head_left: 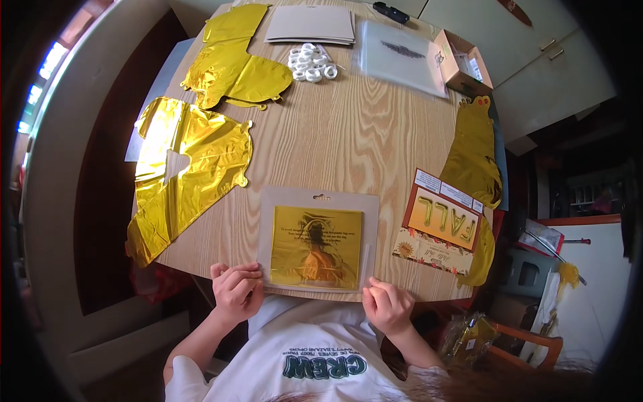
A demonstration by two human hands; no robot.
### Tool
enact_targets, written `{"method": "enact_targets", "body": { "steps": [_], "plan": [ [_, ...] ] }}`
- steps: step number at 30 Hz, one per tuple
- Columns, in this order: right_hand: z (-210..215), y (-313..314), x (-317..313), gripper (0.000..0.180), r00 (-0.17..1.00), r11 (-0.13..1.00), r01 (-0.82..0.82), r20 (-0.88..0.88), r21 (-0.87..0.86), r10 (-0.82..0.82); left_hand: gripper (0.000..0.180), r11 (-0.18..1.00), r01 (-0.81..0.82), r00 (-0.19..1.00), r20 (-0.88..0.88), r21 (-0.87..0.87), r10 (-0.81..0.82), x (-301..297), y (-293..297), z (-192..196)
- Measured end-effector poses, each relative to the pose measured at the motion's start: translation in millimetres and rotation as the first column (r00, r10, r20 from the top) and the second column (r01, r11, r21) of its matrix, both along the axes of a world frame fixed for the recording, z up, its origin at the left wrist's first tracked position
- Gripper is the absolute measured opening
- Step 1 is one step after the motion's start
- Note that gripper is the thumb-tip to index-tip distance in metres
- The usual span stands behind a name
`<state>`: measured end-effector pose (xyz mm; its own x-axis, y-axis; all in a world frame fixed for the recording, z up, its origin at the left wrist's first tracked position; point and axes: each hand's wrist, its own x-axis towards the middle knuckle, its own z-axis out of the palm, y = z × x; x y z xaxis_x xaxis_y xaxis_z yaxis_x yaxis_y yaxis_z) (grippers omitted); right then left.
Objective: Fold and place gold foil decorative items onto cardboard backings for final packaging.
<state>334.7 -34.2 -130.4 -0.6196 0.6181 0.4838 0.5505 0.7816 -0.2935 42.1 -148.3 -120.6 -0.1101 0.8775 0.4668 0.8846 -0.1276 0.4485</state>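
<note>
In front of me at the table's near edge lies a clear bag point(367, 268) with a folded gold foil balloon point(284, 258) inside. The bag rests on a grey-brown backing card point(268, 199) that has a hang hole at its far edge. My left hand point(238, 290) is closed, its fingers curled at the near left corner of the bag and card. At the near right corner my right hand point(388, 306) is closed too, thumb and finger pinching the edge. The undersides of both grips are hidden.
Flat gold foil balloons point(201, 154) cover the table's left side; more foil point(469, 157) hangs over the right edge. A printed card point(439, 221) lies at right. Farther back are grey cards point(311, 23), white ribbon rolls point(311, 63), clear bags point(395, 57) and an open box point(465, 63).
</note>
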Motion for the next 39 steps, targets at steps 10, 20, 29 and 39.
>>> {"method": "enact_targets", "body": {
  "steps": [10, 20, 29, 39],
  "plan": [
    [-4.7, -2.1, -7.6, 0.02, 0.997, 0.997, 0.075, 0.014, 0.036, -0.076, 0.016, 0.996, -0.05, 0.989, -0.138, 0.071, 0.06, 6.7, 7.9, -7.1],
    [-2.3, -1.2, -14.3, 0.024, 0.991, 0.991, 0.131, 0.022, -0.037, -0.13, 0.014, 0.994, -0.108, 0.971, -0.22, -0.026, 0.099, 13.3, 11.6, 2.2],
    [-2.1, 0.2, -17.8, 0.021, 0.98, 0.975, 0.198, -0.018, -0.106, -0.2, 0.013, 0.987, -0.128, 0.979, -0.173, -0.1, 0.11, 14.3, 9.7, 1.7],
    [5.9, 0.3, -18.0, 0.021, 0.974, 0.975, 0.216, 0.076, -0.051, -0.212, 0.023, 0.978, -0.196, 0.978, -0.084, -0.074, 0.189, 15.1, 5.4, 2.0]
  ]
}}
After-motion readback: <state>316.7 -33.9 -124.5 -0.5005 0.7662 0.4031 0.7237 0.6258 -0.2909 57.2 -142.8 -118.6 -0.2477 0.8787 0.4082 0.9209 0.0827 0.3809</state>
